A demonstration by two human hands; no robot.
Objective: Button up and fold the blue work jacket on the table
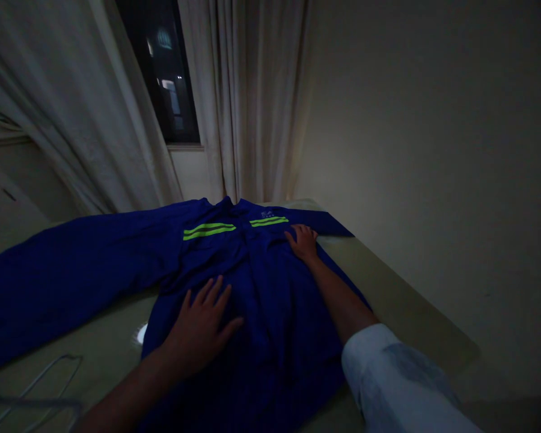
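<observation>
A dark blue work jacket point(270, 300) lies spread out, front side up, with yellow-green striped bands across its chest and a small pale print above the right-hand band. One sleeve stretches far to the left; the other reaches to the right by the wall. My left hand point(201, 328) rests over the lower left part of the jacket, fingers spread. Near the right armpit, my right hand point(303, 242) lies on the cloth with its fingers stretched out. Neither hand grips the fabric.
The jacket lies on a pale greenish table point(401, 300) that runs along a bare wall point(433, 150). Wire hangers point(49, 373) lie at the lower left. Behind stand long light curtains point(252, 90) and a dark window point(166, 72).
</observation>
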